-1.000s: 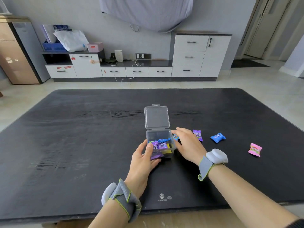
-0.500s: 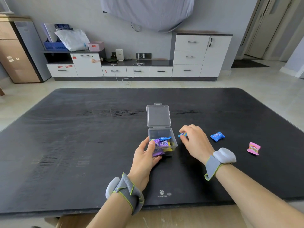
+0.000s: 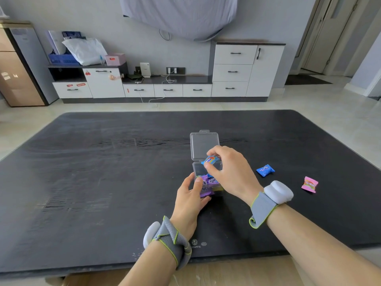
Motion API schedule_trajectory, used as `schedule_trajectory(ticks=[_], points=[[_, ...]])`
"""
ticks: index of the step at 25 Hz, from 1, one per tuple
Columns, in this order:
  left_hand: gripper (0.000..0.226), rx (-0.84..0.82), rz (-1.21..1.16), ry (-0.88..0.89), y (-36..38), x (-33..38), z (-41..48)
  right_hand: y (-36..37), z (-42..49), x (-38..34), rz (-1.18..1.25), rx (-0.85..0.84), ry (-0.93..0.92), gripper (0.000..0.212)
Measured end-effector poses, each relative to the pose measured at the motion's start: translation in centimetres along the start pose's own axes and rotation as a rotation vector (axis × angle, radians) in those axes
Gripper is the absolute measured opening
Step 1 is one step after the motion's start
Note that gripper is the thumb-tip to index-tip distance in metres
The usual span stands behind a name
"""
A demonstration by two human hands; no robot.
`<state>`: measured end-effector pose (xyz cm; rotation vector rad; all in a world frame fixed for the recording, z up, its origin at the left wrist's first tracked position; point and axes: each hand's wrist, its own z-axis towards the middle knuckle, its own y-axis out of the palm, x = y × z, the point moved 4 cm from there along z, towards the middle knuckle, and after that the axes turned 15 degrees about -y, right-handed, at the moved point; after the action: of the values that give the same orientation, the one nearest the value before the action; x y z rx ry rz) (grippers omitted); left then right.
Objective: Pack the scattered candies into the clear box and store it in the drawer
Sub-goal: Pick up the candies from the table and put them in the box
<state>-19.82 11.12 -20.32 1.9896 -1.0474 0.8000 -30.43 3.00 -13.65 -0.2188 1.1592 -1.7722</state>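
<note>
Step in hand: packing; the right hand [image 3: 231,172] held a blue candy [image 3: 210,160] pinched between thumb and fingertips, directly above the open clear box [image 3: 206,172].
Right hand: closed on the blue candy, hovering over the box's far half, at about 12 o'clock from the left hand.
Left hand [image 3: 190,200]: gripped the near-left corner of the clear box, thumb on the rim, steadying it on the black table [image 3: 103,182].
Clear box: sat near the table's centre, lid [image 3: 203,144] standing open at its 12 o'clock side; purple and blue candies lay inside, the near half looking full.
Loose candies: a second blue candy [image 3: 265,170] lay at roughly 3 o'clock from the box; a pink candy [image 3: 309,184] farther out on the same side, well apart.
Drawer: none on the table could be seen; white drawer units [image 3: 232,72] stood against the far wall at 12 o'clock.
Progress: judged well along, two candies left outside.
Next move: likely to call for releasing the held candy into the emptier far half, then reaching right for the remaining two before the lid could close.
</note>
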Motion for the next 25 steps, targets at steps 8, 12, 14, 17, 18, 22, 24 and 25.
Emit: schedule_trajectory(ticks=[8,12,14,17,18,22,24,25], points=[[0.043,-0.002,-0.007,0.002,1.5,-0.3,0.7,-0.3,-1.5,4.5,-0.013,0.0,0.069,0.025],[0.041,0.002,-0.03,0.006,1.4,-0.4,1.3,0.9,-2.4,8.2,-0.082,-0.117,0.164,0.051],[0.036,0.0,-0.027,0.006,1.3,-0.4,1.4,1.8,-3.1,9.8,-0.082,-0.173,0.199,0.052],[0.028,-0.002,-0.008,0.013,1.1,-0.5,1.4,3.1,-4.0,11.2,-0.084,-0.217,0.195,0.04],[0.026,-0.001,-0.006,0.014,1.1,-0.5,1.5,3.4,-4.2,11.4,-0.093,-0.235,0.201,0.04],[0.021,0.007,-0.004,0.011,1.1,-0.5,1.7,4.0,-4.3,11.8,-0.138,-0.245,0.197,0.033],[0.025,0.007,-0.004,0.01,1.1,-0.5,1.6,3.7,-4.4,11.5,-0.153,-0.242,0.18,0.031],[0.027,0.004,-0.005,0.01,1.2,-0.5,1.6,3.5,-4.4,11.4,-0.162,-0.24,0.174,0.03]])
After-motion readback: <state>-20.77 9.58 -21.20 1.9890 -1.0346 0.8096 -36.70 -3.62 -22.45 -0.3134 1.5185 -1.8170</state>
